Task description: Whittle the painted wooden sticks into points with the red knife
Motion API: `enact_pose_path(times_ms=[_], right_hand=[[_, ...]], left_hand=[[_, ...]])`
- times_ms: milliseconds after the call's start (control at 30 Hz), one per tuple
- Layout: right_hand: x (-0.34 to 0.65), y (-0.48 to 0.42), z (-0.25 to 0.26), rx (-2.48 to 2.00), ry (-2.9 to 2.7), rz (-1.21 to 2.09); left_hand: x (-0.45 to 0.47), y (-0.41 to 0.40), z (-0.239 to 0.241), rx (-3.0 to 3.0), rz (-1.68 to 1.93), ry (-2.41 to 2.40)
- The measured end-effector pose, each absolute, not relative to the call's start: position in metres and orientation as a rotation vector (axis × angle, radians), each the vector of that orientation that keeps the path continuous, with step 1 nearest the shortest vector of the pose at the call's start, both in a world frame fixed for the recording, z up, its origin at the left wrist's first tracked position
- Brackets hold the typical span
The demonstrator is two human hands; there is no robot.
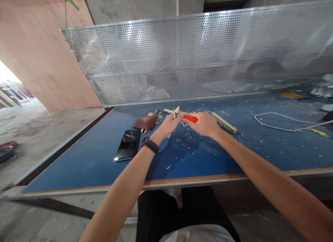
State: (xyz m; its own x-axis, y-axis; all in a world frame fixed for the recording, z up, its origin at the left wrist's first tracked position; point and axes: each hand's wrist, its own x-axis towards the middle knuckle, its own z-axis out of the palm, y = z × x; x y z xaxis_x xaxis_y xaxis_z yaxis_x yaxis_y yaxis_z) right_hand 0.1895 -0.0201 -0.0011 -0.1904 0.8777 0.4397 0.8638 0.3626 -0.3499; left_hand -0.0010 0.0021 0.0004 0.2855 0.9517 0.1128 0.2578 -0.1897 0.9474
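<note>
My left hand (168, 125), with a dark watch (151, 144) on its wrist, is closed around a pale wooden stick (177, 109) whose pointed tip sticks up past the fingers. My right hand (206, 124) grips a utility knife by its red-orange handle (191, 118). Its blade meets the wood beside my left thumb, though the fingers partly hide the contact. Both hands are close together above the blue tabletop (203, 162). Curled wood shavings (168, 167) lie scattered under and around them.
A black phone (127, 144) and a brown sheet like sandpaper (145, 122) lie to the left. A colour-striped wooden strip (225, 123) is just right of my hands. Farther right lies a looped white cord (283, 130). Behind the table stands a perforated metal panel (182, 58).
</note>
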Motion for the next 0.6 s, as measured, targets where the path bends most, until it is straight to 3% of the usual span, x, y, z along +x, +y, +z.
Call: enact_pose_path(times_ms=[600], right_hand=[[0.195, -0.016, -0.002, -1.387, -2.105, 0.246]], left_hand=[[-0.004, 0.004, -0.003, 1.635, 0.959, 1.194]])
